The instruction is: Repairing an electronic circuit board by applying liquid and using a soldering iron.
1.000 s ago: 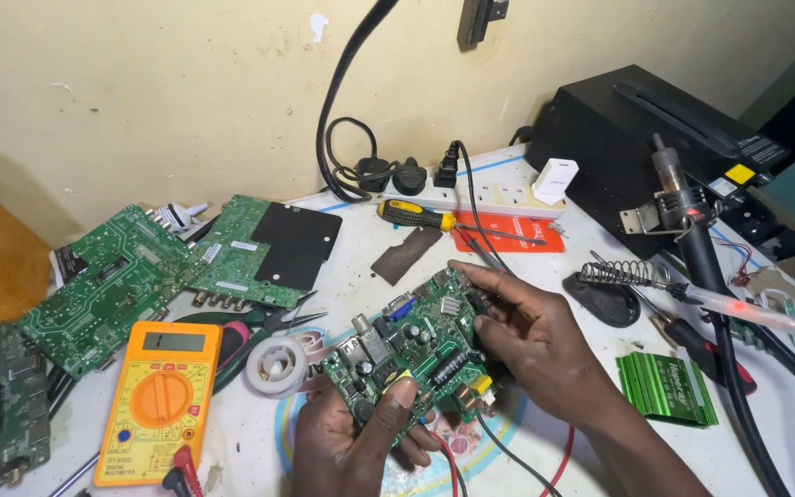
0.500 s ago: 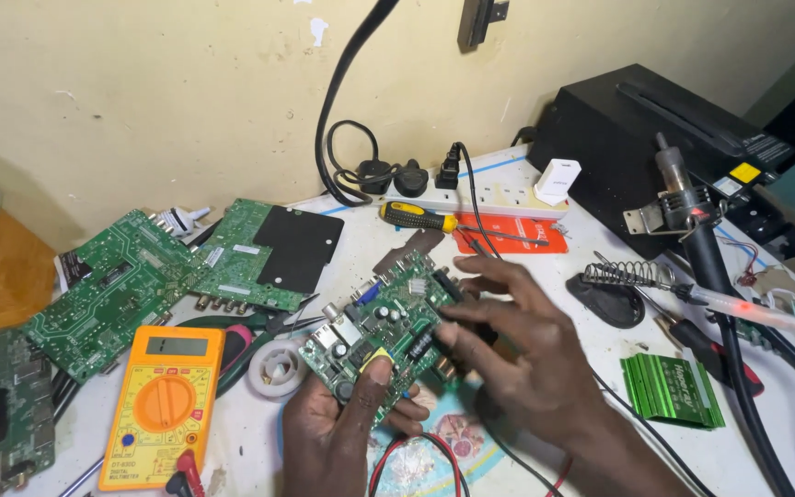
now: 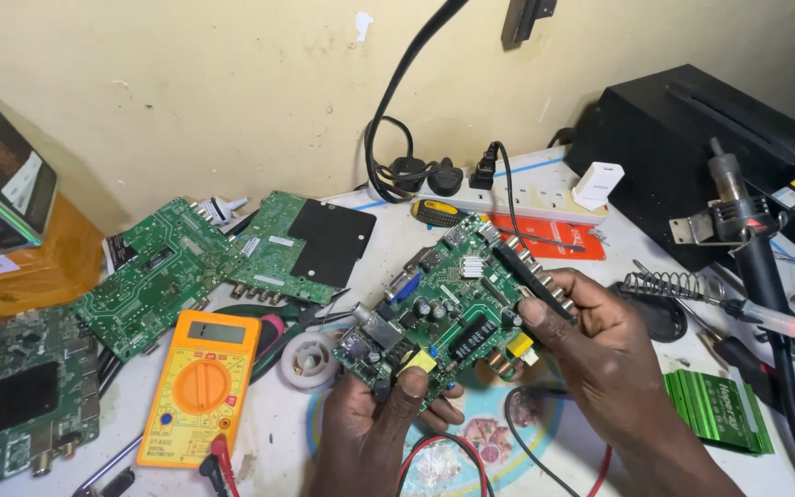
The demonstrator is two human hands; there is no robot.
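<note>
Both my hands hold one green circuit board [image 3: 443,304] tilted above the white table. My left hand [image 3: 374,428] grips its near edge from below, thumb on a yellow connector. My right hand [image 3: 600,364] clasps the board's right edge, thumb pressed by the row of black connectors. The board carries a blue port, a small silver heatsink and several black capacitors. Red and black wires [image 3: 443,451] loop under my hands.
A yellow multimeter [image 3: 200,387] lies left, beside a solder reel [image 3: 310,361]. More green boards [image 3: 154,276] [image 3: 305,244] [image 3: 20,396] lie at the left. A power strip [image 3: 517,193], screwdriver [image 3: 443,213], soldering stand [image 3: 664,290], hot-air handle [image 3: 752,248], green heatsink block [image 3: 718,410] and black box [image 3: 701,138] stand right.
The board has been turned and lifted higher toward the camera. My right hand slid from over the board's top to gripping its right edge.
</note>
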